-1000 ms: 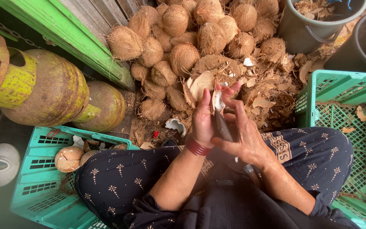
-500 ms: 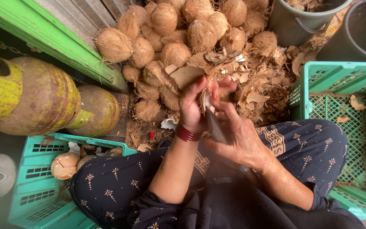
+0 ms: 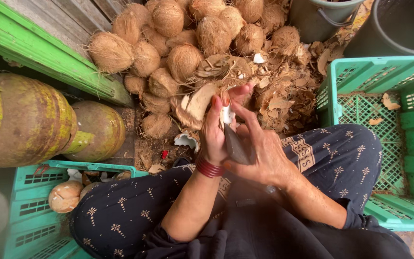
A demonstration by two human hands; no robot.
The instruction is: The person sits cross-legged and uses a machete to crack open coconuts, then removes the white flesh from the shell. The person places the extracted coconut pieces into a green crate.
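Both hands pinch one white coconut piece (image 3: 226, 115): left hand (image 3: 215, 139) behind it, right hand (image 3: 259, 153) gripping a dark blade (image 3: 235, 144).

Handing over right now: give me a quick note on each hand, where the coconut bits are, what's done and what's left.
Left hand: grips a white coconut piece.
Right hand: holds a dark blade against that piece.
Husked coconuts are piled ahead, shell scraps beside them.
Done: one peeled coconut lies in the left green crate.
Left: the held piece, the pile; the right green crate holds only scraps.
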